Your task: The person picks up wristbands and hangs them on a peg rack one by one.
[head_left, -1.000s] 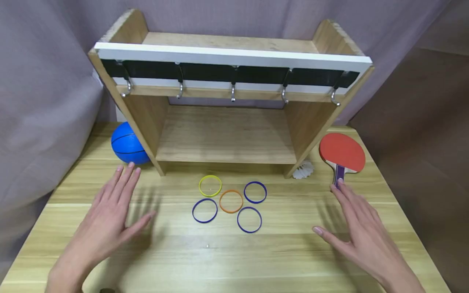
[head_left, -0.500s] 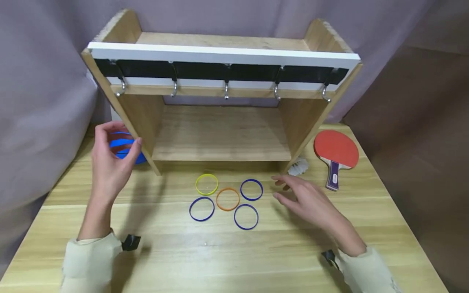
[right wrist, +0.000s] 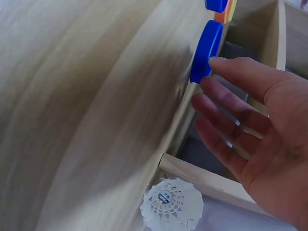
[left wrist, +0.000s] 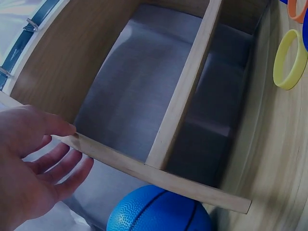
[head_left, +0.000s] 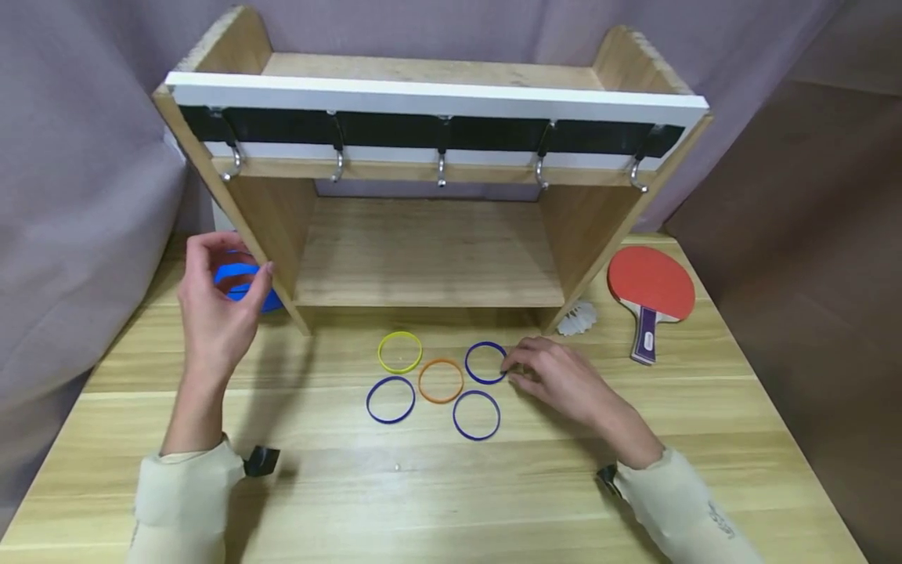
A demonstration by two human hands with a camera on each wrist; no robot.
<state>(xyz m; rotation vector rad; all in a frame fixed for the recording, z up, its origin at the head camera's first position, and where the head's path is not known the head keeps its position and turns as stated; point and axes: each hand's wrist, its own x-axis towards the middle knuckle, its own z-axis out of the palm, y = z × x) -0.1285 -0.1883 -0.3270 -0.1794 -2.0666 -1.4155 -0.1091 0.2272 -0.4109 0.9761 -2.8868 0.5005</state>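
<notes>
Blue ring (right wrist: 207, 52): circular, lay flat before the wooden shelf (head_left: 430, 262), opening upward; right hand (head_left: 561, 380) touched it, grasp undetermined. Nearby: two further blue rings (head_left: 477, 439), one orange ring (head_left: 441, 403), one yellow ring (left wrist: 278, 62). Left hand (head_left: 217, 317) gripped the shelf's side, partly obstructing one blue ball (left wrist: 156, 211). Also: five hooks (head_left: 441, 170), one shuttlecock (right wrist: 173, 207), one paddle (head_left: 651, 283).
</notes>
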